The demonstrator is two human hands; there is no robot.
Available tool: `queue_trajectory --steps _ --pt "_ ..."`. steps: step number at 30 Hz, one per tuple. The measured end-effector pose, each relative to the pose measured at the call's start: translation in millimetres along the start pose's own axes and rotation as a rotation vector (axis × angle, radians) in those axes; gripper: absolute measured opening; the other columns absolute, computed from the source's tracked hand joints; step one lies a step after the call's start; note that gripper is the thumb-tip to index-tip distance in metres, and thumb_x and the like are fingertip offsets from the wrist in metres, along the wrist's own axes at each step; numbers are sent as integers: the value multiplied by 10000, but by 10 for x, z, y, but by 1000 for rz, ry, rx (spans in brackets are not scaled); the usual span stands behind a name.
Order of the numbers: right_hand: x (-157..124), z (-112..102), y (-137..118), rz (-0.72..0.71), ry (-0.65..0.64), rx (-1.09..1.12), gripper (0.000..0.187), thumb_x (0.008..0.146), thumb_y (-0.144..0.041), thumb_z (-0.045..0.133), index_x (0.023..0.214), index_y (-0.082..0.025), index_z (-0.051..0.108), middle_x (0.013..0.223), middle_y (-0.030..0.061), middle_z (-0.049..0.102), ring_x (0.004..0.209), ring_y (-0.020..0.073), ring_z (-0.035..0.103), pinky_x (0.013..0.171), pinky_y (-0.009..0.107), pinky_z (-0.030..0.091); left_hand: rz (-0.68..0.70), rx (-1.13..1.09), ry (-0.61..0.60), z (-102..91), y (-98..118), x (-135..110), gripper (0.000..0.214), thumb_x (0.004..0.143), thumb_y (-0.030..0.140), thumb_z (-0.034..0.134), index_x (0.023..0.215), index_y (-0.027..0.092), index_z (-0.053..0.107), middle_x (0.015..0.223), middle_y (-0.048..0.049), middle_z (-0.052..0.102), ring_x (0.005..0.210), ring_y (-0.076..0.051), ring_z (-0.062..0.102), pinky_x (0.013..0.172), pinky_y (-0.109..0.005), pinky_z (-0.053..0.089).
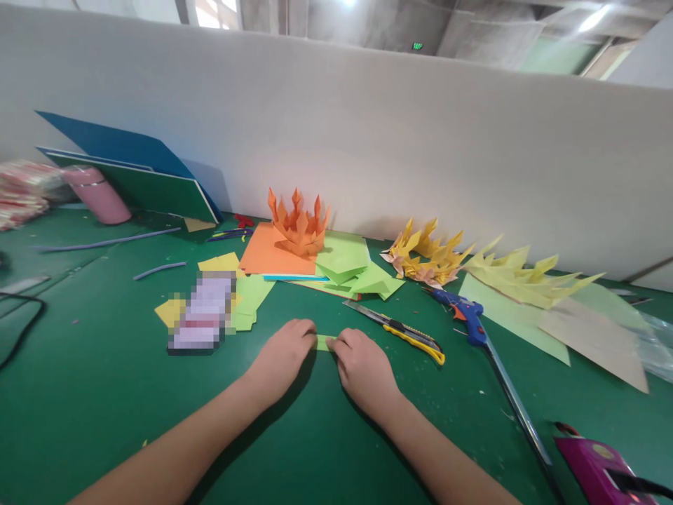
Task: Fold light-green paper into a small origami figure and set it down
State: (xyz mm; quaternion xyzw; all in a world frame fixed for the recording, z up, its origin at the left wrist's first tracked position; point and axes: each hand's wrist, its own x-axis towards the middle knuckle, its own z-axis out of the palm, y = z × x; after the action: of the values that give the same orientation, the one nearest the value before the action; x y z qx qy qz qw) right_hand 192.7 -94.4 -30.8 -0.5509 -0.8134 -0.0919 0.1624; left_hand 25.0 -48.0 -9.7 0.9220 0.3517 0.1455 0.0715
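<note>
A small strip of light green paper (322, 343) lies on the table between my two hands. My left hand (287, 354) grips its left end with the fingers closed. My right hand (362, 361) presses on the other end, its fingers curled together. Most of the strip's ends are hidden under my fingers. To the right of my right hand rests a yellow utility knife (415, 342) with its blade out. Green paper sheets (344, 256) lie beyond my hands, with an orange paper crown (301, 228) standing beside them on orange paper (263, 254).
A blue glue gun (473, 319) with a long glue stick lies right, near a yellow paper crown (423, 256) and a pale yellow one (531, 275). A blurred-out phone-like object (202, 312) lies left. A pink bottle (99, 195) leans near upright boards (158, 186). A white partition (368, 140) stands behind.
</note>
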Motion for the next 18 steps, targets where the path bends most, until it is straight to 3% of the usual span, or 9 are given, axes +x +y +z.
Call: queue_trajectory --steps 3,9,15,18 --pt "8 -11 -15 -2 8 -8 202 832 -82 475 911 -145 649 756 67 560 701 193 475 579 296 329 28 8 -71 -8 35 3 235 862 33 406 880 135 617 899 -69 608 837 -184 561 787 -328 476" --pt "37 -23 -33 -24 3 -6 272 872 -133 445 1086 -121 613 759 71 549 695 198 466 589 304 340 -11 137 -196 -51 83 35 207 863 57 443 936 125 623 894 -81 616 822 -203 575 766 -336 482" --pt "-4 -65 36 5 23 -41 273 816 -111 472 1010 -96 664 715 81 564 686 202 470 593 308 353 -60 190 -222 -70 140 52 225 867 71 452 1006 138 616 967 -83 604 834 -199 572 747 -320 474" --pt "-33 -65 124 63 84 81 263 821 -101 444 916 -99 689 723 84 583 708 203 501 645 318 404 -30 222 -200 -64 149 55 208 890 121 438 976 133 627 915 -86 598 802 -207 567 714 -330 471"
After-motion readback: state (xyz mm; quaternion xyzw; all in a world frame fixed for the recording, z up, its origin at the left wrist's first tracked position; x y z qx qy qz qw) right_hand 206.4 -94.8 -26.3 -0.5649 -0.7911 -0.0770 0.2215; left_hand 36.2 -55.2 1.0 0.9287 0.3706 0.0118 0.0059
